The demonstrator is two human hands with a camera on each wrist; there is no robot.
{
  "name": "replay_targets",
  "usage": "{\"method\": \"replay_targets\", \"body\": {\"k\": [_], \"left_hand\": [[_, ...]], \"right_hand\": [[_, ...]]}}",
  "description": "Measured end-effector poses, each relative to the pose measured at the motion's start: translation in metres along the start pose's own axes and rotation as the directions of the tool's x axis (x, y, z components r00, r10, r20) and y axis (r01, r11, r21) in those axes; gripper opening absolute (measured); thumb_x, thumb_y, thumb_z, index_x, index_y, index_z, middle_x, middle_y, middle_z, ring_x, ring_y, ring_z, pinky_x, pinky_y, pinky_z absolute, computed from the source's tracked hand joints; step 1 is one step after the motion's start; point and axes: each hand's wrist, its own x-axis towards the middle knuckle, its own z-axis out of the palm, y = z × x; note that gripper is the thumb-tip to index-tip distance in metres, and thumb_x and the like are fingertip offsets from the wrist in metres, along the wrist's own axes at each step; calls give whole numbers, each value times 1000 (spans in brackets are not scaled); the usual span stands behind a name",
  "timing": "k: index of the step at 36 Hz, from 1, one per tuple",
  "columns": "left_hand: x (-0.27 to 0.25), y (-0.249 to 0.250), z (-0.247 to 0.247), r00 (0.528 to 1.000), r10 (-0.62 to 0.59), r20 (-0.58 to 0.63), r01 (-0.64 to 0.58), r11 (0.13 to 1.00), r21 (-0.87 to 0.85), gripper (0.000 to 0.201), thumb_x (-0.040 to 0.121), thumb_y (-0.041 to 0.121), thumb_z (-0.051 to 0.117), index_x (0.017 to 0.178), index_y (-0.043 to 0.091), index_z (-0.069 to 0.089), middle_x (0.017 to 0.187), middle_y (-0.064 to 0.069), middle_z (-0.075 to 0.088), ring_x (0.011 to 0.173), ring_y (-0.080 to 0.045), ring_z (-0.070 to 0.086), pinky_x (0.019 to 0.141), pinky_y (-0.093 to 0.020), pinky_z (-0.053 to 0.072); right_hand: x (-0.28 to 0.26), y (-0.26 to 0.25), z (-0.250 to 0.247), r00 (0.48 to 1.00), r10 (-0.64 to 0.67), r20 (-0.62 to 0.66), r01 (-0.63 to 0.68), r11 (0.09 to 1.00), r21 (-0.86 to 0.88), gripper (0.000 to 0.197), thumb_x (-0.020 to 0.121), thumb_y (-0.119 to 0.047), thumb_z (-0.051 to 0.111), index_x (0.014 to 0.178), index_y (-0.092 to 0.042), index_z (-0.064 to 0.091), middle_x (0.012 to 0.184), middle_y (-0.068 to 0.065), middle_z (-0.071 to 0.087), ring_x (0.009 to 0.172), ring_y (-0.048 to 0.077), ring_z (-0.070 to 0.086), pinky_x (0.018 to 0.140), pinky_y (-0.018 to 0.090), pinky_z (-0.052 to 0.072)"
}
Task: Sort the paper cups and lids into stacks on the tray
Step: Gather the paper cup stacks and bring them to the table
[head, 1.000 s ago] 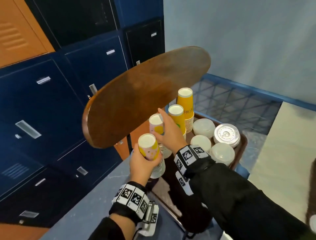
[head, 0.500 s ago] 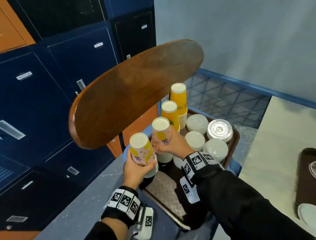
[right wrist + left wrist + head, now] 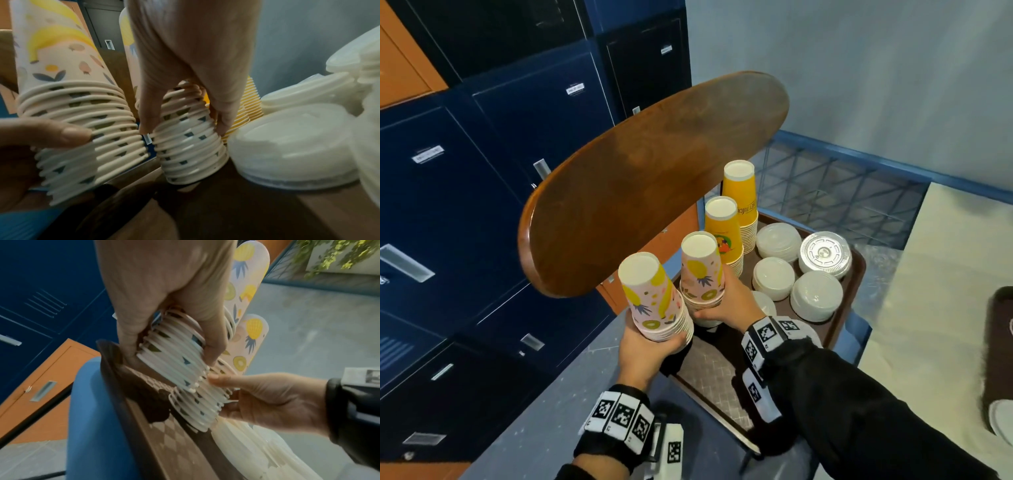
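Note:
Two upside-down stacks of pink fruit-print paper cups stand side by side at the near left corner of the brown tray. My left hand grips the left stack round its lower rims and holds it tilted to the left. My right hand holds the right stack at its rims; its base rests on the tray. Behind them stand two orange cup stacks. White lid stacks and a silvery lid stack fill the tray's far right.
A brown wooden chair back leans over the tray's left side, close above the cups. Dark blue lockers stand on the left. The tray lies on a blue seat. Another dark tray edge shows at far right.
My right hand has slid down from the side of its pink stack to the rims at its base. My left hand keeps its grip on the other stack.

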Motion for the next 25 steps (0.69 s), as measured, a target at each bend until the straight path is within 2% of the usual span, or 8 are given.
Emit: {"method": "replay_targets", "body": {"k": [3, 5, 8, 11, 14, 18, 21, 25], "left_hand": [[-1, 0, -11, 1000, 6, -24, -6, 1000, -8, 91, 51, -1, 88, 131, 12, 45, 118, -4, 60, 108, -20, 57, 97, -35, 45], [-2, -1, -16, 999, 15, -39, -15, 1000, -6, 84, 55, -6, 84, 127, 12, 45, 113, -2, 59, 105, -19, 56, 92, -31, 44], [-5, -3, -21, 999, 19, -44, -19, 1000, 8, 82, 56, -6, 84, 125, 14, 44, 109, 0, 57, 103, -19, 55, 83, -26, 45], [-9, 0, -24, 998, 32, -49, -31, 999, 24, 85, 56, -2, 85, 128, 12, 43, 113, -2, 58, 103, -18, 55, 88, -31, 44], [-12, 11, -27, 997, 61, -51, -61, 998, -3, 81, 59, -7, 82, 129, 8, 44, 110, -2, 57, 97, -15, 54, 84, -29, 42], [-13, 28, -29, 989, 144, -27, -145, 987, -75, 81, 58, -13, 79, 129, 8, 47, 111, -3, 61, 95, -9, 59, 93, -36, 47], [-17, 43, -22, 981, 193, -4, -192, 970, -150, 80, 60, -16, 77, 129, 9, 47, 107, 5, 63, 98, -7, 59, 93, -29, 51], [-24, 61, -1, 961, 260, 93, -241, 954, -176, 77, 50, -2, 87, 116, 24, 54, 107, 11, 65, 102, -6, 61, 99, -43, 46]], "right_hand": [[0, -1, 8, 1000, -12, 0, 12, 1000, 3, 95, 56, -17, 88, 134, -16, 34, 132, 4, 55, 124, 24, 51, 98, 33, 40], [-1, -1, 13, 1000, -12, -3, 12, 1000, 1, 95, 57, -18, 87, 133, -16, 32, 131, 4, 56, 122, 26, 53, 94, 31, 41], [-4, -2, 17, 1000, 0, -22, 0, 1000, 3, 88, 58, -18, 86, 128, -14, 35, 125, 5, 58, 116, 26, 56, 86, 26, 40], [-8, -2, 19, 999, -10, -36, 11, 999, 33, 86, 58, -18, 85, 128, -13, 35, 125, 4, 58, 116, 24, 56, 86, 25, 39], [-14, -1, 15, 997, 23, -68, -15, 993, 114, 86, 61, -19, 84, 130, -13, 33, 128, 4, 55, 118, 21, 54, 88, 24, 40], [-24, -2, 1, 991, 67, -112, -33, 958, 284, 92, 61, -17, 85, 136, -19, 30, 133, 2, 53, 121, 18, 52, 101, 33, 43], [-36, -5, -16, 983, 83, -161, -23, 940, 341, 90, 61, -18, 86, 135, -19, 34, 131, -2, 54, 119, 13, 53, 102, 30, 42], [-59, -4, -50, 966, 96, -241, 2, 926, 378, 83, 62, -18, 85, 133, -15, 41, 126, 0, 60, 117, 15, 56, 100, 31, 45]]}}
